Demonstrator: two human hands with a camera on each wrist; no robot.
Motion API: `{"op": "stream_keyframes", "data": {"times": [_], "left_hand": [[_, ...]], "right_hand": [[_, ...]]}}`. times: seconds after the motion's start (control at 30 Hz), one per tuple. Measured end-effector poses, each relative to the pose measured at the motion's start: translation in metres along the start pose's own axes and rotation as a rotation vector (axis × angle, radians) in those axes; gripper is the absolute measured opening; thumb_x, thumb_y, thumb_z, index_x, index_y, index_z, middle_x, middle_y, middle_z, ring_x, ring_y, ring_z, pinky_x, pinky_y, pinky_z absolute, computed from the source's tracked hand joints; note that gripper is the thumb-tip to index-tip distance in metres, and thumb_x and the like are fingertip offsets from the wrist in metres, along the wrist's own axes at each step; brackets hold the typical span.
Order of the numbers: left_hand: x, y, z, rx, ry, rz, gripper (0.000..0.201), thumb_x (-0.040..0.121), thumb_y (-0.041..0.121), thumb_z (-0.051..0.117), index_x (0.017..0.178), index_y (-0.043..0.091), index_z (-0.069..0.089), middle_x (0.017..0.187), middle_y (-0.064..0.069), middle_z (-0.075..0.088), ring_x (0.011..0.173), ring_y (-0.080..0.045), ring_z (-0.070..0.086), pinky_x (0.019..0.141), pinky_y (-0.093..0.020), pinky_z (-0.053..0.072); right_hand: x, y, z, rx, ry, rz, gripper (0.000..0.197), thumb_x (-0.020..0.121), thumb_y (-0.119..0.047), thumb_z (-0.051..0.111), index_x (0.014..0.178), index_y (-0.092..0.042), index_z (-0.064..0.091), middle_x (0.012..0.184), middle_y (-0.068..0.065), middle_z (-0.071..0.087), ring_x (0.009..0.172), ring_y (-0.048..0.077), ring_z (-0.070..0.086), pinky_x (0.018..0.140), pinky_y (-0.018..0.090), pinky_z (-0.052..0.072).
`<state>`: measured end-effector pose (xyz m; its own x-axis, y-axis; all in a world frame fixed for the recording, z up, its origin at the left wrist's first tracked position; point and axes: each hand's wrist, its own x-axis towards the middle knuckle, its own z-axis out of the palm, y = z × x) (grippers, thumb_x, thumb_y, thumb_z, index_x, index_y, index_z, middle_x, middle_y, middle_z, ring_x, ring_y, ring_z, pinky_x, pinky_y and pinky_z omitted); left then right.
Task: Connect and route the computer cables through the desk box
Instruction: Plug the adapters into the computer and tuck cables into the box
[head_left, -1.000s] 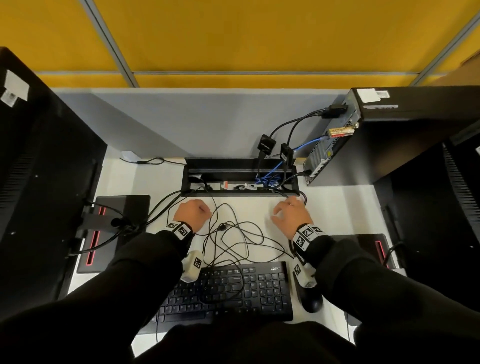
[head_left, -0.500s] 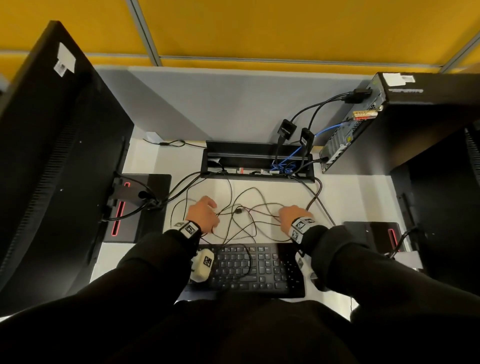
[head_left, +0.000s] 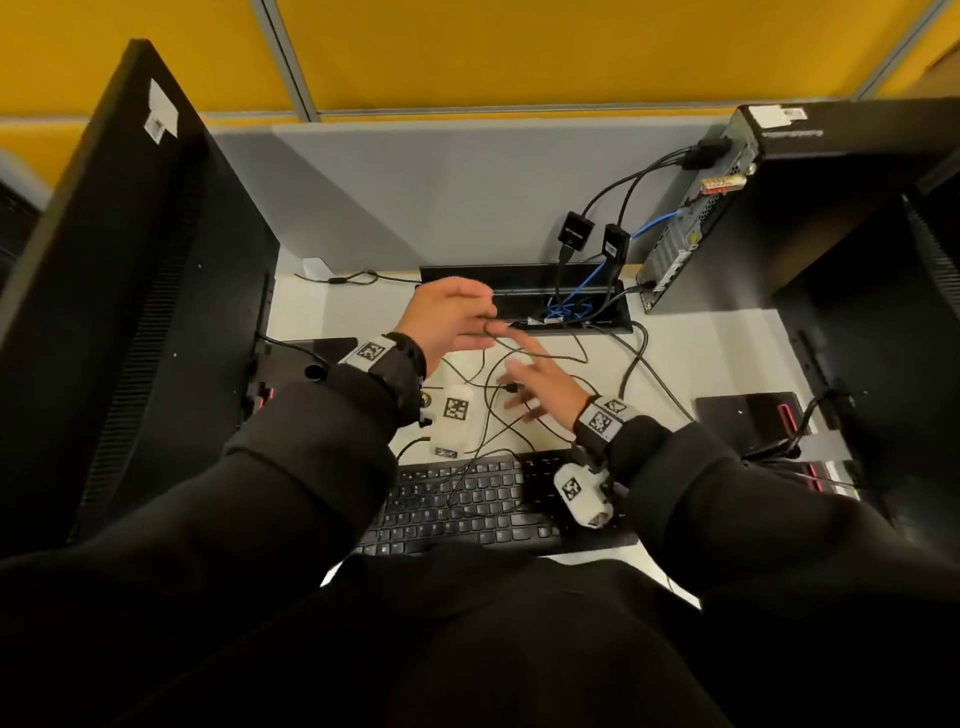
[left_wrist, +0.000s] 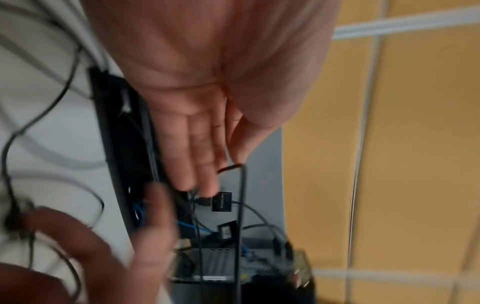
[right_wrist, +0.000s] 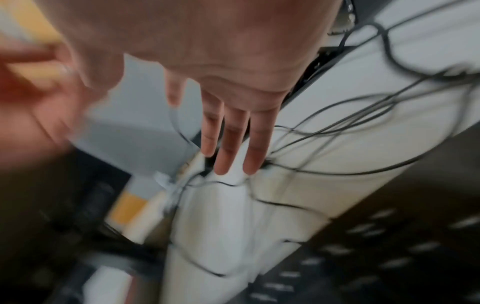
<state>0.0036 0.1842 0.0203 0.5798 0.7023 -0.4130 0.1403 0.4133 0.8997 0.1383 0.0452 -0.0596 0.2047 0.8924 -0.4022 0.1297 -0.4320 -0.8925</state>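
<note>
The black desk box (head_left: 519, 280) is sunk into the white desk at the back, with blue and black leads inside it. My left hand (head_left: 485, 325) is raised in front of the box. Its thumb and forefinger pinch a thin black cable (head_left: 522, 323) that runs right towards the box. In the left wrist view the cable (left_wrist: 241, 205) loops at the fingertips of that hand (left_wrist: 228, 164). My right hand (head_left: 519, 384) hovers with spread, straight fingers over a tangle of thin black cables (head_left: 550, 358) and holds nothing. The right wrist view is blurred; it shows the straight fingers (right_wrist: 228, 156).
A black PC tower (head_left: 727, 208) stands at the back right, with two small black adapters (head_left: 574, 231) hanging from its leads. Large monitors (head_left: 130, 291) flank both sides. A black keyboard (head_left: 467, 504) lies at the front edge. A grey partition rises behind the box.
My left hand has lifted off the desk with a cable pinched in it and moved towards the box. The right hand has opened and shifted left over the tangle. The head view has tilted.
</note>
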Motion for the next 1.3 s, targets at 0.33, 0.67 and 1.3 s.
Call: {"op": "stream_keyframes", "data": {"times": [0.33, 0.67, 1.3], "left_hand": [[-0.009, -0.123, -0.066, 0.915, 0.132, -0.308, 0.075, 0.085, 0.039, 0.079, 0.148, 0.018, 0.044, 0.145, -0.012, 0.047, 0.121, -0.030, 0.057, 0.091, -0.035, 0.052], [-0.019, -0.078, -0.014, -0.015, 0.024, -0.225, 0.030, 0.098, 0.000, 0.062, 0.127, 0.007, 0.056, 0.107, -0.019, 0.076, 0.094, -0.031, 0.077, 0.084, -0.039, 0.062], [-0.020, 0.057, -0.064, -0.524, 0.590, 0.104, 0.027, 0.100, 0.012, 0.052, 0.075, 0.018, 0.045, 0.055, 0.005, 0.037, 0.042, -0.010, 0.028, 0.045, -0.022, 0.027]], "right_hand": [[0.010, -0.013, -0.038, -0.061, 0.446, 0.132, 0.040, 0.094, -0.028, 0.067, 0.131, -0.031, 0.051, 0.114, 0.009, 0.069, 0.086, 0.019, 0.065, 0.076, 0.040, 0.056], [-0.006, 0.012, 0.016, -0.449, -0.194, 0.112, 0.058, 0.081, -0.051, 0.078, 0.132, -0.030, 0.061, 0.123, -0.007, 0.067, 0.115, 0.013, 0.062, 0.098, 0.026, 0.046], [-0.042, -0.005, -0.148, 0.341, 0.552, 0.063, 0.047, 0.103, -0.043, 0.045, 0.063, -0.018, 0.045, 0.050, 0.003, 0.037, 0.041, 0.019, 0.033, 0.045, 0.032, 0.046]]}}
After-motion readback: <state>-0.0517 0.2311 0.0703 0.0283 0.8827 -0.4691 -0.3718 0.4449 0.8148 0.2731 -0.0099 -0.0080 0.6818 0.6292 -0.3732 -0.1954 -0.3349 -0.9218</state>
